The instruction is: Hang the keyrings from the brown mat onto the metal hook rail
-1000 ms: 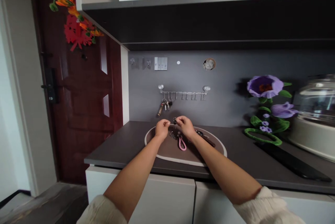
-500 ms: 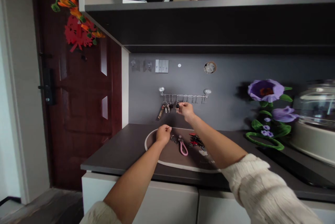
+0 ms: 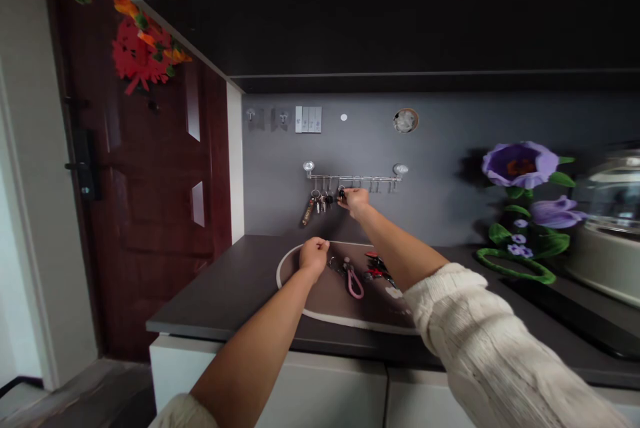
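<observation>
My right hand (image 3: pixel 356 201) is raised to the chrome hook rail (image 3: pixel 353 178) on the grey wall, its fingers pinched on a small dark key set (image 3: pixel 341 195) right under a hook. Left of it, a bunch of keys with a brown fob (image 3: pixel 314 205) hangs from the rail. My left hand (image 3: pixel 313 257) rests with curled fingers on the oval brown mat (image 3: pixel 320 291) on the counter, and what is inside it is hidden. A pink loop keychain (image 3: pixel 353 279) and a red-and-black key bundle (image 3: pixel 376 266) lie on the mat.
Purple fabric flowers (image 3: pixel 520 208) and a domed appliance (image 3: pixel 607 221) stand at the right of the dark counter (image 3: pixel 235 288). A dark red door (image 3: pixel 145 201) is on the left. A deep shelf (image 3: pixel 390 21) overhangs the wall.
My right hand lifted a small key set from over the mat up to the hook rail. My left hand dropped onto the mat's far edge. The view came a little closer.
</observation>
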{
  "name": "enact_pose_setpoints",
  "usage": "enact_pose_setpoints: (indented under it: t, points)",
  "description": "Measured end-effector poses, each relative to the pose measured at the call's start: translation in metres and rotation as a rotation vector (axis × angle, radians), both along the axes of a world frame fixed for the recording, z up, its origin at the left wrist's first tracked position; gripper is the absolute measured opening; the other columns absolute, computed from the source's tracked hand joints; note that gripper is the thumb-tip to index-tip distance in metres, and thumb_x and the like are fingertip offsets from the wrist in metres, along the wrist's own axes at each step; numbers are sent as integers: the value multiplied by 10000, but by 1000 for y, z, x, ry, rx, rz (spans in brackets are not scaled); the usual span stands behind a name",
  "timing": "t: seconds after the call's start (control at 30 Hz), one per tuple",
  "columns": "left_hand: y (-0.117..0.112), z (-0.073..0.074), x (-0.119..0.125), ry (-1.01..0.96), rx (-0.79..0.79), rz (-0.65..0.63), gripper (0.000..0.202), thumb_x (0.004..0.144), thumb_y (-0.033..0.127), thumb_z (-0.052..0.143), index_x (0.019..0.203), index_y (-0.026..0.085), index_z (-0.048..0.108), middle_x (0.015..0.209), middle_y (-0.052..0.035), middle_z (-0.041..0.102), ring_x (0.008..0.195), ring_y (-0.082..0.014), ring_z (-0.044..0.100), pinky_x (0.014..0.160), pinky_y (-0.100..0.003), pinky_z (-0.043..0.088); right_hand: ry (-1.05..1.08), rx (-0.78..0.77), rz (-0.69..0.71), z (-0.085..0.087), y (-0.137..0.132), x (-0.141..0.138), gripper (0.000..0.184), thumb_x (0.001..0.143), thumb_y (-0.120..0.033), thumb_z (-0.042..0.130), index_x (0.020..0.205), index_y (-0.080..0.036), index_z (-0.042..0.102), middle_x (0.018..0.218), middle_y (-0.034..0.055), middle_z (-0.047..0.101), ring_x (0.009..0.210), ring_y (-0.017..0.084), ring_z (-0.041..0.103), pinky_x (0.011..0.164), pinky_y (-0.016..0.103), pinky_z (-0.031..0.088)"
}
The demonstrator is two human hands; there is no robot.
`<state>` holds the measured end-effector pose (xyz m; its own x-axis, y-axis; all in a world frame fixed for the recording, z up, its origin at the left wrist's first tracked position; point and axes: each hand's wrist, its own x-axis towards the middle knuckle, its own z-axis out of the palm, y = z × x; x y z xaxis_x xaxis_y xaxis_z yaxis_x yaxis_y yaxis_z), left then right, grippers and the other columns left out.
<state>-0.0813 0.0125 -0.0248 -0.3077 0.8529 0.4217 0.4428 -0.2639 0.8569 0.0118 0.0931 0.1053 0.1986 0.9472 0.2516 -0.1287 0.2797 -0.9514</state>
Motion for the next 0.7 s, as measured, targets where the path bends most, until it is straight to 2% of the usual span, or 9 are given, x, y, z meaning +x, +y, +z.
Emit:
enact_pose_setpoints:
  t: [0.47, 0.7]
  points:
    - [1, 0, -1, -55, -19, -2, 168, 732, 276, 494, 702, 150, 602, 670, -29, 620, 591, -108, 520, 549, -213, 364, -24, -5, -67, -11, 10, -1, 86, 698, -110, 516, 616, -136, 507, 473, -31, 465, 414, 60, 477, 427, 213, 482]
    - [-2, 1, -1, -59, -26, -37, 159, 721, 266, 496, 674, 148, 593, 628, -14, 595, 552, -97, 489, 527, -212, 346, -44, 9, -17, -17, 7, 3, 101, 708, -94, 492, 620, -144, 493, 467, -44, 453, 418, 49, 477, 448, 198, 477]
